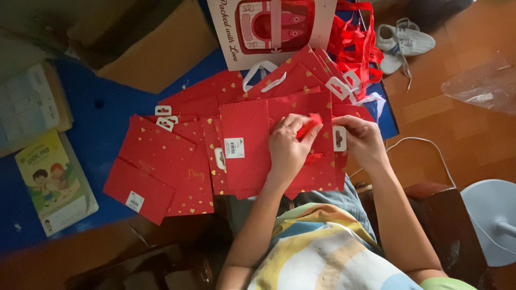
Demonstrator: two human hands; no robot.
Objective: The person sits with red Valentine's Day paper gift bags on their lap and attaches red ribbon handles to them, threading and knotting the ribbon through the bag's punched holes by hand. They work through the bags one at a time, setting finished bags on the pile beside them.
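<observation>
A flat red paper gift bag [252, 145] with gold hearts lies on top of a pile of the same bags at the table's front edge. My left hand [287, 147] rests on it and pinches a red ribbon [310, 124] near the bag's top edge. My right hand [363, 140] holds that top edge beside a white tag [339, 138]. More red bags [166, 172] fan out to the left, some with white labels.
A blue table [102, 134] holds the bags. A cardboard box [161, 48] stands at the back, a white and red card [269, 29] beside it, loose red ribbons [355, 43] to its right. Books [54, 182] lie left. A shoe [403, 40] and a pale stool [492, 215] are on the floor.
</observation>
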